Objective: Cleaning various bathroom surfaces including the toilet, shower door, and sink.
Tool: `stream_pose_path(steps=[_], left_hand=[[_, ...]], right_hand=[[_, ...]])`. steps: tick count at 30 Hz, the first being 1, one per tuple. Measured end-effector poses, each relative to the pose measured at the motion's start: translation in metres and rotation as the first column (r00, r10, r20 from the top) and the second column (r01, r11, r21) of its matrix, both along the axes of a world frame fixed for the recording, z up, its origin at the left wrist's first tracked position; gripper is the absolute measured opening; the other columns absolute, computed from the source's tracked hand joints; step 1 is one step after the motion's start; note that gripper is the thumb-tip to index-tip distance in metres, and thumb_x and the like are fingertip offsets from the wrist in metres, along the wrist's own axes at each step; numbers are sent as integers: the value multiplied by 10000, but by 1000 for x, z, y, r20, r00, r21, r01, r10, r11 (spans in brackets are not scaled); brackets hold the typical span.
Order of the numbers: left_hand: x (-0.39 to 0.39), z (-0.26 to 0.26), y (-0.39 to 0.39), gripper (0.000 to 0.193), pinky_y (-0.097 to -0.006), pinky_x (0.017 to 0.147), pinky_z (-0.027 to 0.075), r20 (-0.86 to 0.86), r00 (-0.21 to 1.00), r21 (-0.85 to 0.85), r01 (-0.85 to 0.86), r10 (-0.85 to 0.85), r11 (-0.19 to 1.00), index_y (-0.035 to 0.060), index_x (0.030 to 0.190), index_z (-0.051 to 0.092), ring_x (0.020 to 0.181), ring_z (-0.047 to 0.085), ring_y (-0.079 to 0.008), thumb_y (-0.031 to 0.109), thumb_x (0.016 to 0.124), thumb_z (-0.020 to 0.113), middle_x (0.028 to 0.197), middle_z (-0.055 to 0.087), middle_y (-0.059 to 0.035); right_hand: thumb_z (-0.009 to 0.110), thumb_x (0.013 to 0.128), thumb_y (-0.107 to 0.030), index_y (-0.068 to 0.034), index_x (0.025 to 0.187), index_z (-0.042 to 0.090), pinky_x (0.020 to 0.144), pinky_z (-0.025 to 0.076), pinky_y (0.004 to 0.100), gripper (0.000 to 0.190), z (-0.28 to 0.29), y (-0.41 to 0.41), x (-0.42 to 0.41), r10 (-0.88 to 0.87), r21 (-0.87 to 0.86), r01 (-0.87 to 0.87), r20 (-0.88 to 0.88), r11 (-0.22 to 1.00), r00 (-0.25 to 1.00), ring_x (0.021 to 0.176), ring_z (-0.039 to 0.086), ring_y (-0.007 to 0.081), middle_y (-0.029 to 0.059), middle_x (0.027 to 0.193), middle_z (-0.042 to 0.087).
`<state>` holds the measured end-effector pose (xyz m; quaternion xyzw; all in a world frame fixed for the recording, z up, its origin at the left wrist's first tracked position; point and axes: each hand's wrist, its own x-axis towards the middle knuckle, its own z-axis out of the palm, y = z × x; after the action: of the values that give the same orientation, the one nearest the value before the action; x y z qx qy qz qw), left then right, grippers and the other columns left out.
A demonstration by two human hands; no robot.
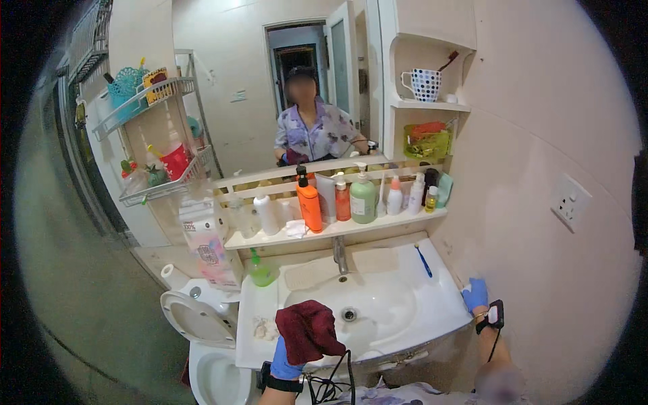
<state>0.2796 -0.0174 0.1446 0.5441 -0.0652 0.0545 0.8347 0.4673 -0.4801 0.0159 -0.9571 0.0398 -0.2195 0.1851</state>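
Observation:
My left hand [286, 360], in a blue glove, holds a dark red cloth [309, 329] over the front left of the white washbasin [374, 314]. The cloth is bunched and drapes over most of my fingers. My right hand [476, 294], also gloved in blue, is at the basin's right edge beside the wall. A bit of white shows by its fingertips; I cannot tell whether it is gripped. On the basin's back right lies a blue toothbrush [424, 261]. A metal faucet [340, 255] stands behind the drain.
A shelf [334, 235] carries several bottles, including an orange pump bottle [310, 205]. A green soap dispenser [261, 273] stands at the basin's back left. To the left is a toilet [217, 374] with its lid raised. Black cables [329, 387] hang near my left wrist.

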Motion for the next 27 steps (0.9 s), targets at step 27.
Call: stream_pose_path(steps=[27], left_hand=[[25, -1, -19, 395, -307, 880, 411, 361, 932, 842, -306, -42, 444, 48, 1276, 403, 985, 523, -187, 165, 904, 462, 1112, 534, -61]], right_hand=[[556, 829, -151, -52, 1047, 559, 657, 451, 288, 240, 239, 210, -108, 881, 279, -884, 187, 376, 434, 769, 535, 205, 109, 904, 519]])
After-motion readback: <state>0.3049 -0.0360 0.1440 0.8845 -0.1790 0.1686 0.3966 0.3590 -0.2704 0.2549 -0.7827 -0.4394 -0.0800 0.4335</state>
